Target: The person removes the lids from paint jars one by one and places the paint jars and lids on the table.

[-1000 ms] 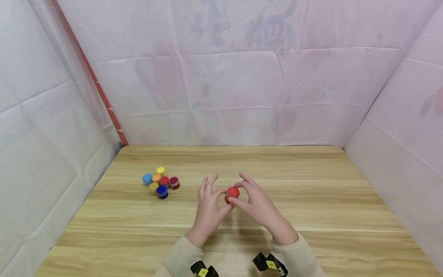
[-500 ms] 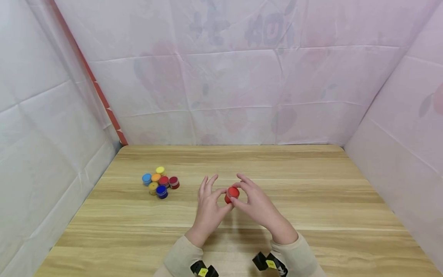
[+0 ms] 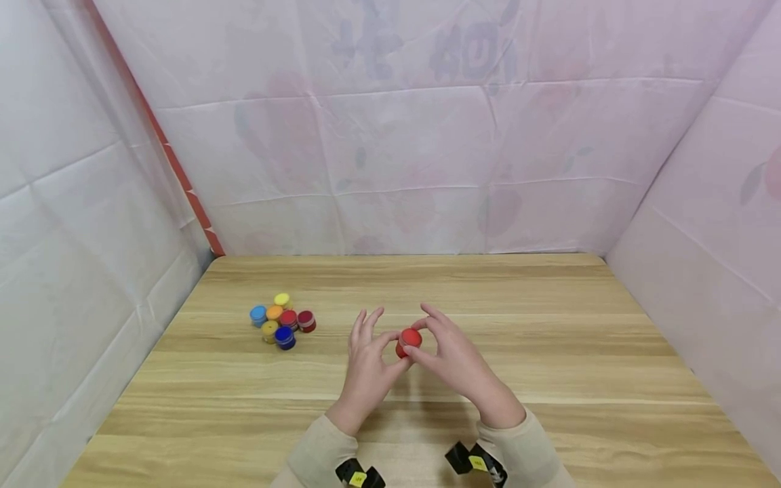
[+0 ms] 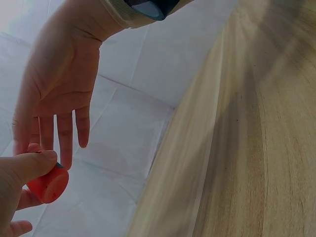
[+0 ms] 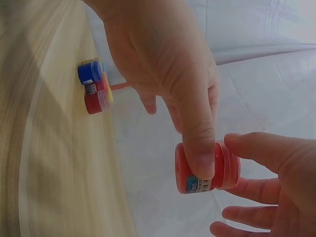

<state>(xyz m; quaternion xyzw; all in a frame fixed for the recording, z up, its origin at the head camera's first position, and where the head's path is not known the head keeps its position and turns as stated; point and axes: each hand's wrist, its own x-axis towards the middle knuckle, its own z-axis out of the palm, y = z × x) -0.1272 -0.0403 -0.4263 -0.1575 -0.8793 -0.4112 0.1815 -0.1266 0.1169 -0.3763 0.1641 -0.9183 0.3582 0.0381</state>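
A small red paint jar (image 3: 409, 342) with a ribbed lid is held up between my two hands, above the table. My left hand (image 3: 368, 373) pinches the jar's body between thumb and forefinger, its other fingers spread. From the right, my right hand (image 3: 454, 359) grips the lid (image 5: 230, 167) with its thumb and forefinger. Part of a printed label (image 5: 198, 184) shows on the body beside the left thumb. In the left wrist view the jar's rounded red base (image 4: 53, 186) faces the table, partly covered by fingers.
Several paint jars stand clustered at the left of the wooden table (image 3: 518, 291): dark blue (image 3: 285, 337), light blue (image 3: 259, 315), yellow (image 3: 282, 300), orange (image 3: 275, 313), ochre (image 3: 270, 331), red (image 3: 289, 320) and dark red (image 3: 307, 321). Pale patterned cloth (image 3: 390, 149) encloses the back and sides.
The right thumb and forefinger shift slightly at the lid. Both hands and the red paint jar stay in nearly the same place.
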